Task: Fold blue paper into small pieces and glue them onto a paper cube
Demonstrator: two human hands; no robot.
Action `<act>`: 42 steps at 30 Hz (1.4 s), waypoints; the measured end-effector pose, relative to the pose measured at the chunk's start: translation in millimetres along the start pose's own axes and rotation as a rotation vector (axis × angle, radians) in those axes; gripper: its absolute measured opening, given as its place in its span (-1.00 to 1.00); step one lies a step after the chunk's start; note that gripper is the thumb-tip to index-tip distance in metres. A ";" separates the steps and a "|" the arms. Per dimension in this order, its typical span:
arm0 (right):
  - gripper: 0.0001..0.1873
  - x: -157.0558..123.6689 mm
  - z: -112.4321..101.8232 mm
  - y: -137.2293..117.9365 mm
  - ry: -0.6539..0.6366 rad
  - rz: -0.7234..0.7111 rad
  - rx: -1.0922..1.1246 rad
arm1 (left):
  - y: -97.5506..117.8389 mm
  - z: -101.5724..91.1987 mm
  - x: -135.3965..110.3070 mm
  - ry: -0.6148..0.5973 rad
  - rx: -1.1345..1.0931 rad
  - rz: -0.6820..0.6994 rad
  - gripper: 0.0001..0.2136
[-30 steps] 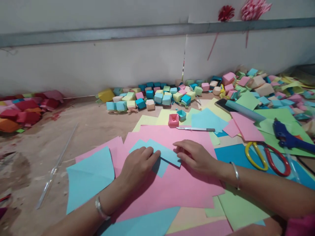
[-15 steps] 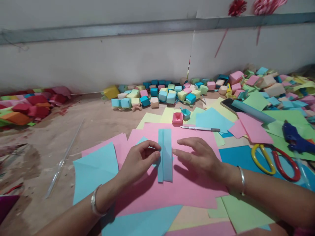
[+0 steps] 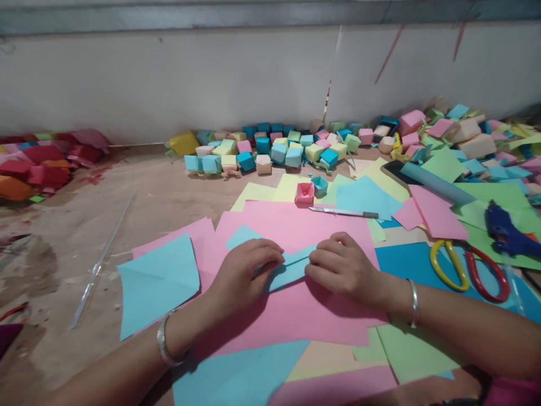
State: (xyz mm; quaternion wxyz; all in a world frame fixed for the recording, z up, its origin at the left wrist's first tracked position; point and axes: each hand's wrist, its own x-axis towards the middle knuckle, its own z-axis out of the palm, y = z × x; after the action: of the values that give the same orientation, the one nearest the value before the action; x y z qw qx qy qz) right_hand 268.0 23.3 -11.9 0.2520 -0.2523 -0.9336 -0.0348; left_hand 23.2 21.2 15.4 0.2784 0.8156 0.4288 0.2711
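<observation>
Lies on the stacked pink sheets, between left hand and right hand: a folded light-blue strip, long and narrow, set at a slant with the right end farther off. Looks matt and plain, with a dark lengthwise line parting two flat panels, the nearer one broad and smooth, the farther one partly covered. Shows straight, crisp edges in the middle; hidden at both ends beneath fingers. At the right end, right hand closed, fingers curled over the paper. At the left end, left hand touching, thumb and forefinger bent close together; cannot tell whether gripping. Just beyond left hand, a light-blue paper corner, flat on the pink.
</observation>
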 end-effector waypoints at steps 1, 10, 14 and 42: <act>-0.71 0.7 1.5 0.8 -0.025 0.013 0.000 | -0.3 0.3 -1.4 0.016 0.093 0.056 -0.86; -0.79 -3.0 4.9 -0.6 -0.150 0.180 0.125 | 9.0 -0.6 -16.0 -0.270 0.414 -0.026 -0.90; -0.77 -2.5 4.9 -1.3 -0.167 0.237 0.152 | 9.9 -1.7 -17.2 -0.339 0.450 -0.027 -0.90; -0.68 0.5 6.1 3.5 -0.242 0.433 0.028 | 8.3 2.0 -16.8 -0.277 0.629 -0.256 -0.73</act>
State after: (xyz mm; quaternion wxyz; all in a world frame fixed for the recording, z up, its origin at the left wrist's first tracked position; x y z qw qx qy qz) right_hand 266.6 27.7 -17.1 0.1433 -0.4451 -0.8817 0.0633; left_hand 21.0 2.5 16.3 0.1009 0.8300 0.5480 -0.0239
